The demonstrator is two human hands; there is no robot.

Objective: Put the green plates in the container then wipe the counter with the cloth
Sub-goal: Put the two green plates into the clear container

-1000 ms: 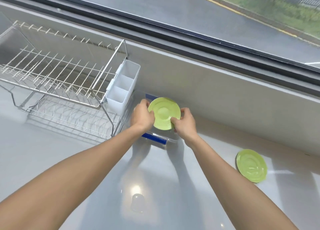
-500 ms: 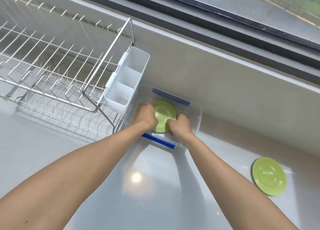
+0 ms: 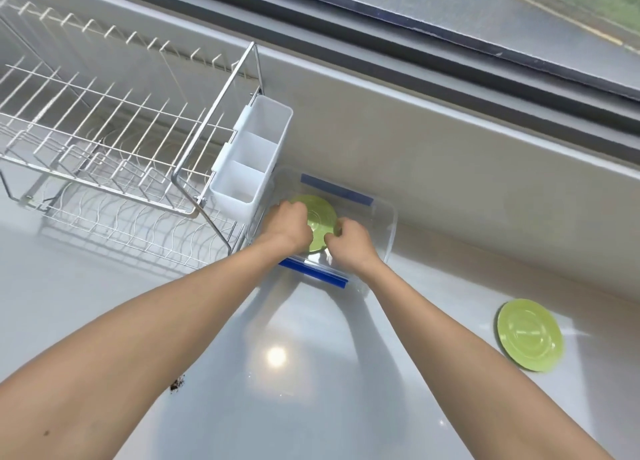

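Two hands at mid-frame: left hand [image 3: 289, 225] and right hand [image 3: 349, 241] curled on green plate [image 3: 320, 218] inside clear container [image 3: 388, 224]. Lower flat, release gently; second plate [image 3: 530, 335] waiting lower right on surface [image 3: 242, 373].

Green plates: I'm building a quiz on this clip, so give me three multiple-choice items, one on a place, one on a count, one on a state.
1. Where does the plate that is not in the hands lie?
A. On the counter, to the right
B. In the wire rack
C. In the white caddy

2. How many green plates show?
A. One
B. Two
C. Three

3. What do the hands do?
A. Hang empty above the counter
B. Both hold one plate inside the container
C. Wipe with a cloth

Key: 1 A, the loose plate lies flat on the counter. 2 B, that one and the held plate. 3 B, the left hand and right hand grip it within the clear container.
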